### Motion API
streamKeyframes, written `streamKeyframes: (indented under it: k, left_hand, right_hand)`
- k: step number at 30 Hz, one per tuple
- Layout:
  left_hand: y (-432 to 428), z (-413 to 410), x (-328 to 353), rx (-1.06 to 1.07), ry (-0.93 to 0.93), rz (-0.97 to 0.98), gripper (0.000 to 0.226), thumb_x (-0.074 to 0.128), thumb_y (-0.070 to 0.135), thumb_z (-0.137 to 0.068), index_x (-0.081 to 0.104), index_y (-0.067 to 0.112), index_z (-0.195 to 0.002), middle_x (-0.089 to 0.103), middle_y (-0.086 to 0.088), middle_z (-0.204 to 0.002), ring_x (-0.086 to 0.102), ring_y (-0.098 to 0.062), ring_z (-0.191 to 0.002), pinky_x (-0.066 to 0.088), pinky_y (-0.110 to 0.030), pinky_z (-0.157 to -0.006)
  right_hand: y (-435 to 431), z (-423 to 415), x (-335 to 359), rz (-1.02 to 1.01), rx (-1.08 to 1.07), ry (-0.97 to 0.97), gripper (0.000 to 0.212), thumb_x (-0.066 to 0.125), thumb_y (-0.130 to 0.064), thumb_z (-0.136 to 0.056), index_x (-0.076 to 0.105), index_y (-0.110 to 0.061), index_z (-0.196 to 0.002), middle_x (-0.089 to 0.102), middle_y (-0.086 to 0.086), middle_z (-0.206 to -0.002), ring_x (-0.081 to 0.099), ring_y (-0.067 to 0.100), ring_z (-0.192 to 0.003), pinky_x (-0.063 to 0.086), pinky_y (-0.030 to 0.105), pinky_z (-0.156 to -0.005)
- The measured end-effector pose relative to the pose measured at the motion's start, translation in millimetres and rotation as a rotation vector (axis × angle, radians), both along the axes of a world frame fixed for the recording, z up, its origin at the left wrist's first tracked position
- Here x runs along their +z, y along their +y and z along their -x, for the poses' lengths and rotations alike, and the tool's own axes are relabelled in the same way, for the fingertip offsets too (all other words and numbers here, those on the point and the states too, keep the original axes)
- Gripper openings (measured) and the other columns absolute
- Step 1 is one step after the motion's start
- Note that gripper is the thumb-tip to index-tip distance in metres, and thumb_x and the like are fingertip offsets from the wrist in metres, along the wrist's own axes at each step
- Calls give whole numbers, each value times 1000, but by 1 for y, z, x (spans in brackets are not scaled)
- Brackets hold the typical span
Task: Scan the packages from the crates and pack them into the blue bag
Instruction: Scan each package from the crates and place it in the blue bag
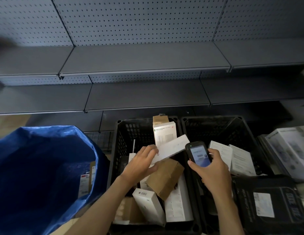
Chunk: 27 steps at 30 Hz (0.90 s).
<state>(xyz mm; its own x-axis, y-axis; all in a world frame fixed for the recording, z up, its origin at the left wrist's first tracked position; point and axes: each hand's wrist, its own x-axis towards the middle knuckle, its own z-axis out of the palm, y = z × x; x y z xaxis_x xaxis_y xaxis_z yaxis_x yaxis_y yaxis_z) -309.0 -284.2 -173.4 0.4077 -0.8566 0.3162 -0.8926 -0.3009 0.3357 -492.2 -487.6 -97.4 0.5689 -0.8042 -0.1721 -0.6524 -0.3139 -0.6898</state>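
My left hand (142, 162) grips a flat white box (171, 149) by its near end, lifted above the left black crate (117, 150). That crate holds several white boxes and a brown cardboard box (164, 176). My right hand (214, 170) holds a black handheld scanner (198, 156) with its screen lit, its top close to the white box's far end. The right black crate (246, 126) holds white boxes (232, 158) at its near side. The blue bag (37, 158) stands open at the left, with a labelled package (86, 181) inside.
Grey metal shelves (144, 60) with pegboard backs run across behind the crates. A black box with a white label (266, 202) lies at the lower right, and more white boxes (290, 146) sit at the far right.
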Motion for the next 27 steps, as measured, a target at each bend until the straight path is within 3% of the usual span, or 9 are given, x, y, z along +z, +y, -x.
streamKeyframes:
  k: [4,8,13,17,21,24,27]
  left_hand:
    - [11,-3,21,23,177,71,33,66,31,-98,50,18,-124,52,3,-132,55,-12,-117,54,-26,-93]
    - [33,3,44,161,409,214,23,68,27,-97,54,22,-115,55,10,-122,60,-8,-104,55,-20,-75]
    - [71,10,47,286,631,256,22,69,25,-97,56,24,-114,60,12,-116,65,-7,-105,60,-25,-72]
    - [96,20,35,429,795,278,18,66,18,-99,53,22,-111,63,9,-111,69,0,-97,59,-23,-67]
    - [114,22,2,442,772,194,4,57,23,-104,56,27,-106,55,6,-111,63,-7,-98,54,-20,-73]
    - [124,27,-21,422,735,112,15,50,23,-107,62,32,-113,53,9,-116,58,-4,-106,49,-13,-79]
    - [123,30,-34,389,669,15,21,49,18,-107,67,24,-117,50,7,-122,56,-6,-111,47,-9,-83]
  right_hand:
    - [5,1,6,-11,-15,-35,78,89,-58,-67,49,-32,-129,65,-5,-114,64,20,-100,60,45,-80]
    - [12,2,9,-17,-14,-74,79,89,-58,-66,50,-33,-130,66,-5,-116,64,20,-103,60,47,-83]
    - [23,1,13,-90,-3,-141,74,92,-49,-68,55,-28,-128,66,-6,-114,63,17,-100,51,32,-74]
    - [40,-4,10,-175,-29,-197,65,92,-44,-70,58,-24,-123,66,-4,-113,63,18,-102,47,31,-74]
    - [56,-8,5,-203,31,-167,67,91,-42,-72,58,-22,-126,62,-8,-109,61,16,-102,45,31,-78]
    - [69,-9,-1,-203,86,-125,71,91,-43,-72,56,-21,-130,62,-7,-111,61,13,-98,44,22,-69]
    - [76,-11,-5,-202,120,-88,78,91,-45,-72,53,-21,-136,61,-2,-118,59,15,-101,41,19,-66]
